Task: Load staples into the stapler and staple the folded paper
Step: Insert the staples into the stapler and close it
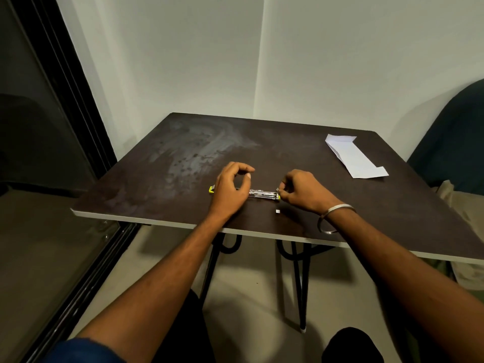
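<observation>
No legible writing. Left hand (pixel 231 186) curled over stapler (pixel 262 193); right hand (pixel 301 192) pinching its end.

Counted: one stapler (pixel 262 193), one folded paper (pixel 356 157), one small white piece (pixel 277 211), one bangle (pixel 332 216), two hands.

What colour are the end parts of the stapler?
Yellow-green, on the stapler, seen in the head view.

A dark, smudged desk (pixel 183 158) bears an opened stapler (pixel 262 193), a folded paper (pixel 356 158) at its far right corner, and a tiny white scrap (pixel 277 211).
</observation>
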